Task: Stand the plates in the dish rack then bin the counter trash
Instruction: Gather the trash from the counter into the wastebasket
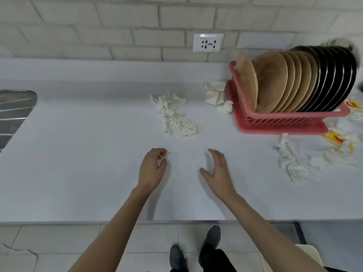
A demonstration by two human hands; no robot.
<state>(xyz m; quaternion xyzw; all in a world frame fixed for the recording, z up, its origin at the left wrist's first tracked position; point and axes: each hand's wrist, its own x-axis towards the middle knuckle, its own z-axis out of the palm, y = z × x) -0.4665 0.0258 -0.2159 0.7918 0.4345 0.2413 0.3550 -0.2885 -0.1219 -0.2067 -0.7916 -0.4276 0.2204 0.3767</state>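
Tan and dark plates (294, 79) stand upright in the pink dish rack (275, 122) at the right of the white counter (78, 163). A pile of crumpled white tissues (174, 114) lies mid-counter, beyond both hands. My left hand (152, 169) hovers near the front with its fingers curled, pinching what looks like a small white tissue scrap (163, 154). My right hand (217, 169) is beside it, fingers straight and spread, holding nothing. More crumpled tissues (294, 165) and yellow-printed wrappers (337, 140) lie right of the rack's front. Crumpled paper (215, 93) sits against the rack's left side.
A steel sink (13, 112) is set into the counter at the far left. A wall socket (208, 43) is on the white brick wall behind. The counter's front edge runs just below my forearms, with tiled floor and my shoes (213, 235) beneath. A pale object (312, 254) stands on the floor at the lower right.
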